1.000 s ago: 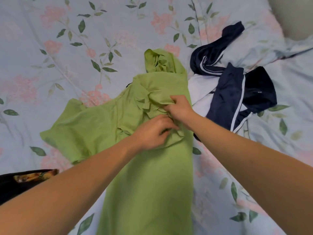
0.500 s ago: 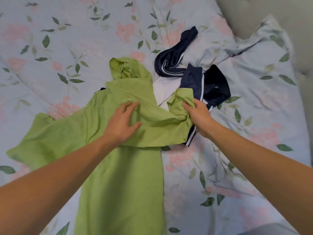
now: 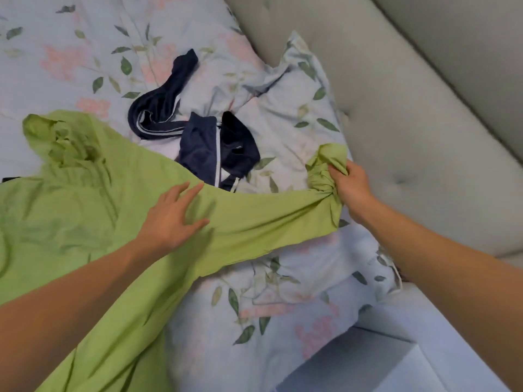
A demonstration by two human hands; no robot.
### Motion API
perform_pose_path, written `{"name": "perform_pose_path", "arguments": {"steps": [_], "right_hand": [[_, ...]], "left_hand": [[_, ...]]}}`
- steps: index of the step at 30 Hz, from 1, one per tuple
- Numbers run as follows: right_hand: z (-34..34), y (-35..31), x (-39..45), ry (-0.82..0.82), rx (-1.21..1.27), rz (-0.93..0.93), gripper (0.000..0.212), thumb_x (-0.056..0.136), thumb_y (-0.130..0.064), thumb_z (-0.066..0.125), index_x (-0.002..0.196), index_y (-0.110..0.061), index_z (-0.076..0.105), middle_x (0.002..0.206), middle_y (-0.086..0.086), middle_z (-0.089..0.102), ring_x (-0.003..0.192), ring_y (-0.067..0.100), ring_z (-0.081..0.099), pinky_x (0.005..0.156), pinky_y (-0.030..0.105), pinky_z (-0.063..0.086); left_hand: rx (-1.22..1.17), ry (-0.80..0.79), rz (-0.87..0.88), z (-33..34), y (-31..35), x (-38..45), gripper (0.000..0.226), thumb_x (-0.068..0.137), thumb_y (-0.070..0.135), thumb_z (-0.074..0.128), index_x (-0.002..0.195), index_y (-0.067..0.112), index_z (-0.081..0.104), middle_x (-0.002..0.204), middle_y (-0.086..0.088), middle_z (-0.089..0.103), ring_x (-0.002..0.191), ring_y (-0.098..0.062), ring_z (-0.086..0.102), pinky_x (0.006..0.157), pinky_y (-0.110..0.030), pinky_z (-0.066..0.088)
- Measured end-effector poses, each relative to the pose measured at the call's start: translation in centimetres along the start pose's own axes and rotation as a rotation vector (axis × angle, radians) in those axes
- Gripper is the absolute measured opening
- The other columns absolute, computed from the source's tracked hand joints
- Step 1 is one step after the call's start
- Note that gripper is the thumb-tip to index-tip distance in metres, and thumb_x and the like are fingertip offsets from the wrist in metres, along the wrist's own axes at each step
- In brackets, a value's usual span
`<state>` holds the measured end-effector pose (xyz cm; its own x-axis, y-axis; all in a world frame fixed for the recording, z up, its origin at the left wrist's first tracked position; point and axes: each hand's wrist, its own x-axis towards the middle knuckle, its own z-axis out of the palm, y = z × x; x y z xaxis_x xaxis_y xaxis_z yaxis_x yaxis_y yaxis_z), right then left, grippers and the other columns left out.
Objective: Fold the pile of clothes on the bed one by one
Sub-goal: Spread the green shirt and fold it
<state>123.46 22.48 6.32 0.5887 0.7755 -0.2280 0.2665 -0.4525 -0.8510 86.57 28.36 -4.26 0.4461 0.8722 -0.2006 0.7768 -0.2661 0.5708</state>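
- Left hand (image 3: 172,219): flat, fingers spread, pressing green garment (image 3: 85,210) onto bed (image 3: 70,52); probably anchoring the body.
- Right hand (image 3: 349,188): clenched round bunched sleeve end, drawn rightward, apparently to stretch it straight.
- Navy clothes (image 3: 209,145): just behind taut sleeve, unfolded.
- Padded headboard (image 3: 410,123) beside right hand; little room rightward. Bare sheet nearer.

a home bedroom: a bed (image 3: 85,52) in floral sheets, a matching pillow (image 3: 297,114), a padded headboard (image 3: 410,123).
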Motion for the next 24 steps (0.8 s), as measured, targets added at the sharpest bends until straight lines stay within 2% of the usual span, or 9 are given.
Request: {"name": "perform_pose_path", "arguments": {"steps": [3, 5, 7, 10, 13, 16, 19, 22, 24], "right_hand": [[-3.1, 1.6, 0.6, 0.04, 0.017, 0.034, 0.014, 0.106, -0.012, 0.058, 0.098, -0.018, 0.067, 0.088, -0.005, 0.068, 0.076, 0.005, 0.063, 0.062, 0.011, 0.052], [-5.0, 2.8, 1.0, 0.092, 0.002, 0.026, 0.013, 0.106, -0.011, 0.058, 0.099, -0.015, 0.067, 0.085, -0.004, 0.066, 0.072, 0.004, 0.061, 0.061, 0.012, 0.051], [-6.8, 4.1, 1.6, 0.149, -0.033, 0.005, 0.011, 0.104, -0.01, 0.059, 0.101, -0.015, 0.069, 0.088, 0.0, 0.069, 0.077, 0.009, 0.063, 0.07, 0.022, 0.052], [-8.8, 6.1, 2.2, 0.178, -0.172, 0.016, 0.011, 0.1, -0.01, 0.062, 0.107, -0.015, 0.068, 0.105, 0.009, 0.07, 0.098, 0.024, 0.065, 0.085, 0.033, 0.05], [-8.7, 7.3, 2.1, 0.203, -0.452, -0.046, 0.043, 0.092, -0.009, 0.067, 0.133, -0.007, 0.055, 0.131, 0.018, 0.058, 0.124, 0.036, 0.054, 0.105, 0.042, 0.043], [-6.0, 6.3, 1.1, 0.262, -0.739, -0.257, 0.063, 0.085, -0.014, 0.068, 0.144, -0.01, 0.047, 0.136, 0.018, 0.049, 0.128, 0.039, 0.044, 0.106, 0.05, 0.039], [-0.9, 4.5, -0.3, 0.08, -0.736, -0.395, 0.059, 0.087, -0.016, 0.068, 0.143, -0.013, 0.05, 0.137, 0.012, 0.049, 0.128, 0.035, 0.045, 0.102, 0.052, 0.044], [5.5, 3.5, -1.2, -0.222, -0.693, -0.428, 0.057, 0.094, -0.019, 0.066, 0.148, -0.017, 0.046, 0.143, 0.006, 0.048, 0.131, 0.029, 0.044, 0.104, 0.049, 0.044], [9.9, 2.9, -1.8, -0.35, -0.691, -0.43, 0.059, 0.097, -0.025, 0.066, 0.151, -0.019, 0.042, 0.147, 0.004, 0.046, 0.136, 0.027, 0.042, 0.107, 0.045, 0.042]], "left_hand": [[-0.036, -0.027, 0.035, 1.4, 3.5, 2.0, 0.085, 0.091, 0.05, 0.071, 0.161, 0.044, 0.023, 0.165, 0.0, 0.028, 0.149, -0.031, 0.03, 0.114, -0.056, 0.039], [-0.06, -0.053, 0.045, 2.5, 5.4, 3.1, 0.085, 0.09, 0.051, 0.072, 0.161, 0.044, 0.025, 0.165, 0.001, 0.029, 0.148, -0.031, 0.032, 0.114, -0.056, 0.04], [-0.065, -0.088, 0.057, 3.8, 6.9, 4.1, 0.085, 0.09, 0.053, 0.072, 0.16, 0.043, 0.026, 0.163, 0.0, 0.03, 0.146, -0.032, 0.034, 0.113, -0.056, 0.04], [-0.059, -0.129, 0.056, 5.6, 8.4, 4.9, 0.084, 0.09, 0.055, 0.07, 0.16, 0.043, 0.026, 0.162, 0.0, 0.031, 0.145, -0.031, 0.035, 0.112, -0.057, 0.041], [-0.041, -0.138, 0.046, 6.4, 9.1, 4.9, 0.085, 0.09, 0.054, 0.07, 0.161, 0.042, 0.025, 0.162, -0.001, 0.032, 0.145, -0.03, 0.035, 0.112, -0.056, 0.041], [-0.006, -0.151, 0.031, 5.8, 8.3, 4.4, 0.084, 0.091, 0.053, 0.07, 0.161, 0.04, 0.026, 0.161, -0.002, 0.034, 0.145, -0.03, 0.036, 0.113, -0.054, 0.041], [0.036, -0.154, -0.011, 4.1, 5.8, 3.9, 0.083, 0.092, 0.054, 0.069, 0.162, 0.039, 0.026, 0.162, -0.003, 0.034, 0.146, -0.031, 0.036, 0.115, -0.053, 0.039], [0.035, -0.133, -0.088, 1.8, 2.7, 3.5, 0.082, 0.092, 0.053, 0.068, 0.161, 0.039, 0.026, 0.163, -0.003, 0.033, 0.146, -0.031, 0.034, 0.116, -0.054, 0.038], [0.054, -0.107, -0.12, 0.5, 0.4, 3.0, 0.081, 0.092, 0.054, 0.067, 0.161, 0.039, 0.027, 0.162, -0.003, 0.034, 0.145, -0.031, 0.035, 0.113, -0.054, 0.041]]}}
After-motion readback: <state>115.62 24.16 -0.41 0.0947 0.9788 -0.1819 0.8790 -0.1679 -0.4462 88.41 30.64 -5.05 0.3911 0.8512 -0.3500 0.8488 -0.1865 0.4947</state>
